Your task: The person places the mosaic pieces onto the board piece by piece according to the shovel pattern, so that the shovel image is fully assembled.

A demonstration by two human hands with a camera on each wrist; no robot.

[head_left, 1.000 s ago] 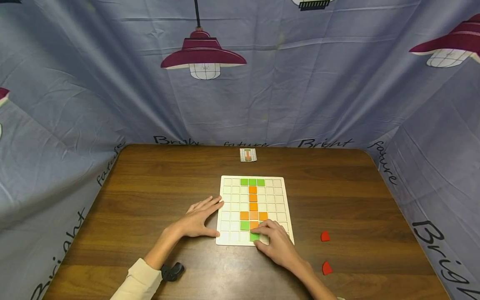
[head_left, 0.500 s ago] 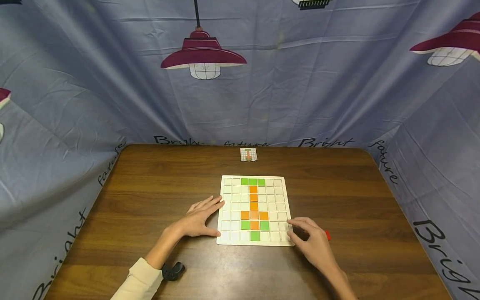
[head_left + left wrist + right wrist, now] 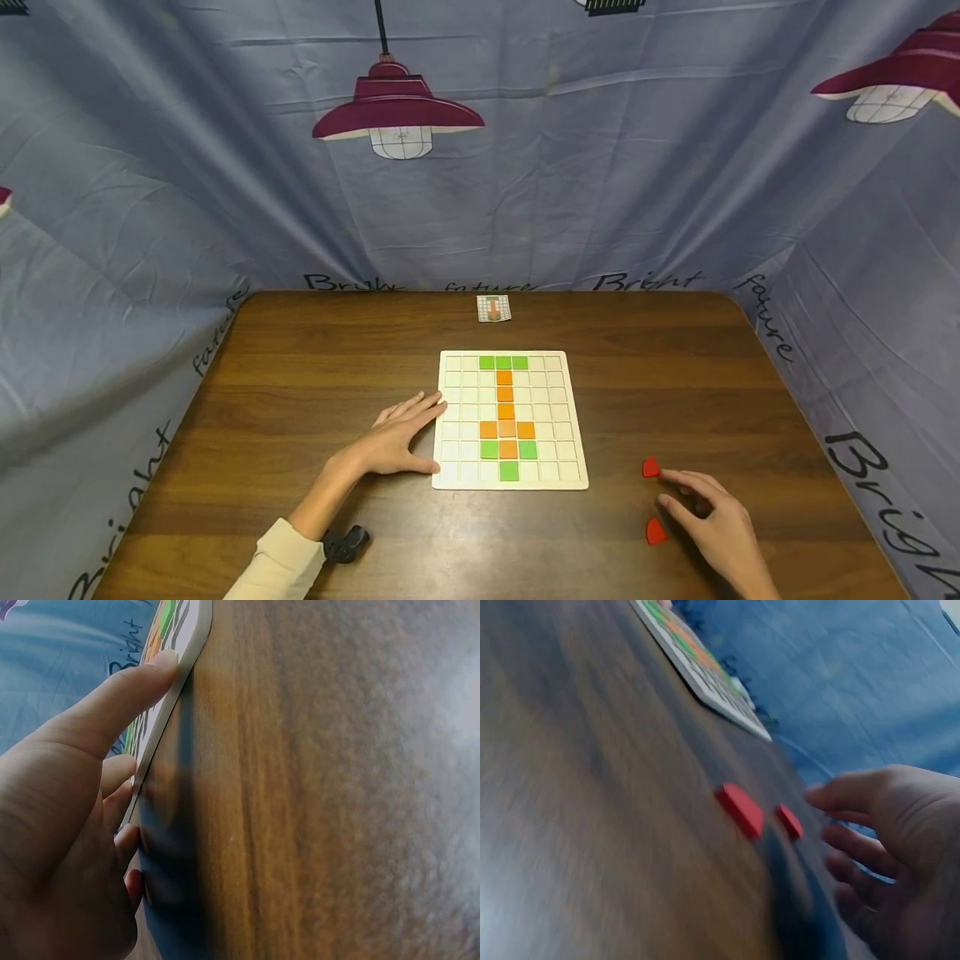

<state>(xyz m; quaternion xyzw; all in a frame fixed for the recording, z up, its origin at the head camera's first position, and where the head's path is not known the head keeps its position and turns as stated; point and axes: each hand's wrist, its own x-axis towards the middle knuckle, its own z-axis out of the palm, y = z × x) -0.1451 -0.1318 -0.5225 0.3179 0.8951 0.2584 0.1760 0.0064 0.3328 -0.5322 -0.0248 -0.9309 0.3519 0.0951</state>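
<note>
A white grid board (image 3: 468, 479) lies flat mid-table, with orange squares (image 3: 506, 411) in a column and crossbar, and green squares (image 3: 509, 472) at its top and bottom. My left hand (image 3: 393, 437) rests at the board's left edge, thumb and fingertips touching it, as the left wrist view also shows. Over the table to the right, my right hand (image 3: 712, 521) has thumb and fingers apart, holding nothing. Just left of it lie two red rounded wedge pieces, the farther red piece (image 3: 650, 467) by the fingertips and the nearer red piece (image 3: 656, 531) by the thumb.
A small card (image 3: 493, 308) printed with a similar pattern lies at the back edge of the wooden table (image 3: 337, 358). Blue-grey curtains (image 3: 600, 192) enclose the back and sides. A black device (image 3: 346, 544) sits at my left wrist.
My right hand has left the board's lower part and moved right to beside the red pieces, uncovering a green square. My left hand stays at the board's edge.
</note>
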